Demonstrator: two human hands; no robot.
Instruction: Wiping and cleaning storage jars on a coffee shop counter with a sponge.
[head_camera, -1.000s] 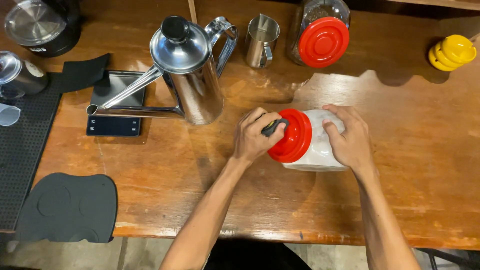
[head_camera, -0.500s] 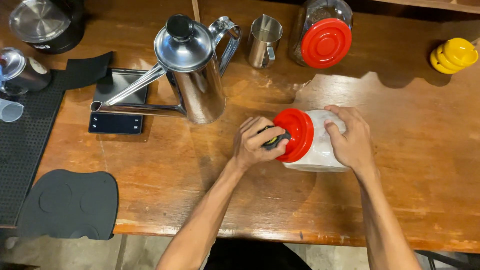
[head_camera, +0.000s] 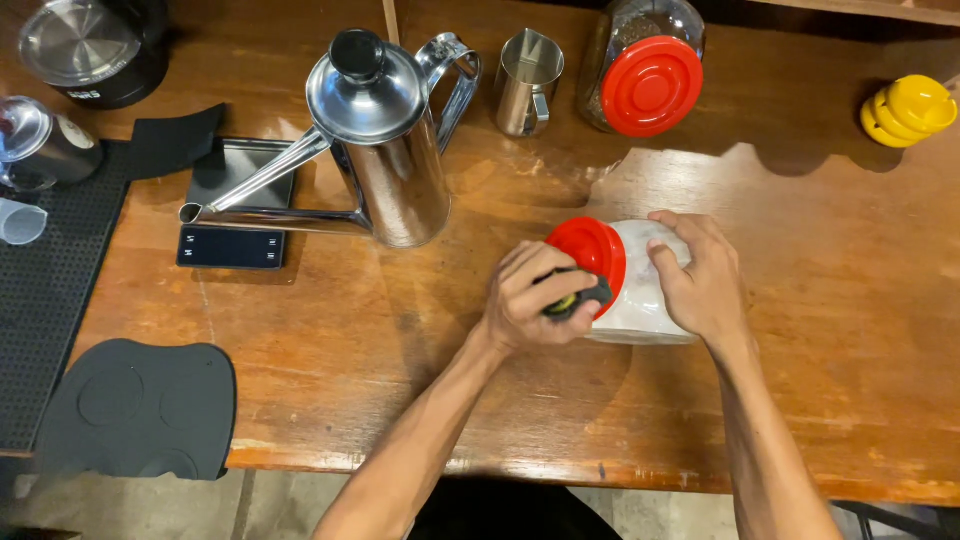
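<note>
Centrally, tilted jar (head_camera: 640, 290) of white powder, red lid (head_camera: 590, 260), both hands gripping

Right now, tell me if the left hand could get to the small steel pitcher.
Probably yes. The left hand is at the tilted jar's red lid, and the bare table between it and the small steel pitcher looks unobstructed; the kettle stands to the side.

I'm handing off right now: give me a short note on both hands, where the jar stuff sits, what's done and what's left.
Left hand: closed around a small dark tool, pressed against the red lid.
Right hand: gripping the clear jar, which lies on its side on the wooden counter.
Nearby: steel kettle, small steel pitcher, second red-lidded jar at the back.
Done: jar tipped over and steadied.
Left: the lid is not yet off.
</note>
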